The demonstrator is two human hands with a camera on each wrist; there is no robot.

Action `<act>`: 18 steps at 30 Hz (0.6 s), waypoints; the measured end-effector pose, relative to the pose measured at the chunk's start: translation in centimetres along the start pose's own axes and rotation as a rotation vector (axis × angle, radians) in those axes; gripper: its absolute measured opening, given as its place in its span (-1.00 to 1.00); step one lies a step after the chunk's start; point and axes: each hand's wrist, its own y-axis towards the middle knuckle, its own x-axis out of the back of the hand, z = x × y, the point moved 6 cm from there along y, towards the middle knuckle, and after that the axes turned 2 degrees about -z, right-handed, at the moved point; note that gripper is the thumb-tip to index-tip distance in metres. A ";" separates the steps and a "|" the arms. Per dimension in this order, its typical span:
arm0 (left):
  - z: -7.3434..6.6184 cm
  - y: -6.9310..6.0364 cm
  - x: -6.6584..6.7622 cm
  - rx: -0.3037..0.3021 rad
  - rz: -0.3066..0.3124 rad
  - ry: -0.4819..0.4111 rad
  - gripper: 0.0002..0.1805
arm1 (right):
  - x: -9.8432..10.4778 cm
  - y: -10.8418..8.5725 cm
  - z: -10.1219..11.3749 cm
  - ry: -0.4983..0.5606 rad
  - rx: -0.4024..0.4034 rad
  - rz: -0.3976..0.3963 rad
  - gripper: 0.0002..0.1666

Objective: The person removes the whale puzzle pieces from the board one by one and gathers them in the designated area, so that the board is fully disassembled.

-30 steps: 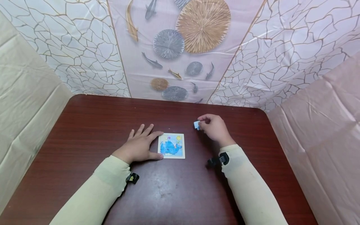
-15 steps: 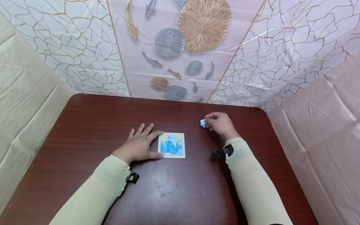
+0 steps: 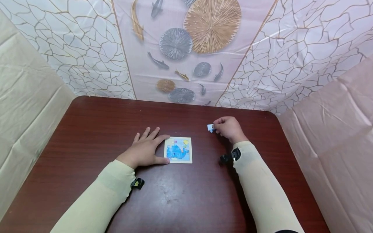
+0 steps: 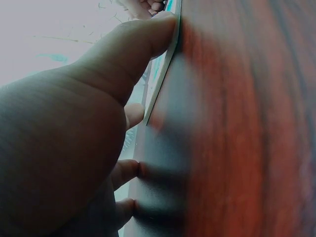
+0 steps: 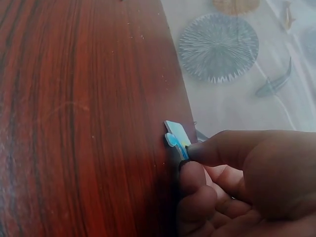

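A square jigsaw puzzle (image 3: 178,152) with a blue whale, a yellow sun and a pale border lies flat in the middle of the table. Along its left side rests my left hand (image 3: 142,152), fingers spread, with thumb and index finger touching the left corners. The left wrist view shows that thumb on the thin edge of the puzzle board (image 4: 160,91). To the right and farther back, my right hand (image 3: 229,129) pinches a light blue puzzle piece (image 3: 210,128) between thumb and fingers. In the right wrist view the piece (image 5: 177,133) shows a rounded tab; fingertips cover part of it.
The dark red-brown table (image 3: 175,200) reaches back to a patterned curtain (image 3: 180,42) with fish and round leaf shapes. Fabric walls flank it on the left (image 3: 29,97) and right (image 3: 332,136). A small black camera is strapped at each wrist.
Over the past second my right hand has moved a little right, away from the puzzle, carrying the piece; it has barely moved in the last half second. The left hand stays in place.
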 end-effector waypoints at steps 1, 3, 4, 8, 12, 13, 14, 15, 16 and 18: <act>0.0 0.0 0.0 0.000 0.000 0.001 0.15 | 0.0 0.0 0.0 -0.012 -0.001 0.001 -0.80; 0.0 0.0 0.0 -0.001 0.000 0.000 0.15 | -0.1 0.1 0.1 -0.030 -0.008 0.001 -0.82; 0.0 0.0 0.0 -0.002 0.000 0.000 0.15 | -0.1 0.1 0.1 -0.036 -0.012 0.001 -0.83; 0.0 0.0 0.0 -0.003 0.000 -0.003 0.14 | -0.1 0.0 0.3 -0.053 -0.019 0.007 -0.82; 0.1 0.0 0.0 0.000 0.002 -0.005 0.14 | -0.2 0.1 0.4 -0.067 -0.011 0.011 -0.82; 0.1 0.0 0.0 0.000 0.002 -0.004 0.14 | -0.2 0.0 0.4 -0.071 -0.009 0.007 -0.82; 0.1 0.0 0.0 0.000 0.001 -0.004 0.14 | -0.3 0.0 0.4 -0.076 -0.005 0.002 -0.83; 0.1 0.0 0.0 0.000 0.002 -0.004 0.14 | -0.3 0.0 0.4 -0.080 -0.003 -0.001 -0.83; 0.1 0.0 0.0 0.000 0.002 -0.004 0.14 | -0.3 0.0 0.4 -0.083 0.000 -0.007 -0.83; 0.1 0.0 0.0 0.001 0.003 -0.004 0.15 | -0.3 0.0 0.3 -0.089 0.006 -0.014 -0.83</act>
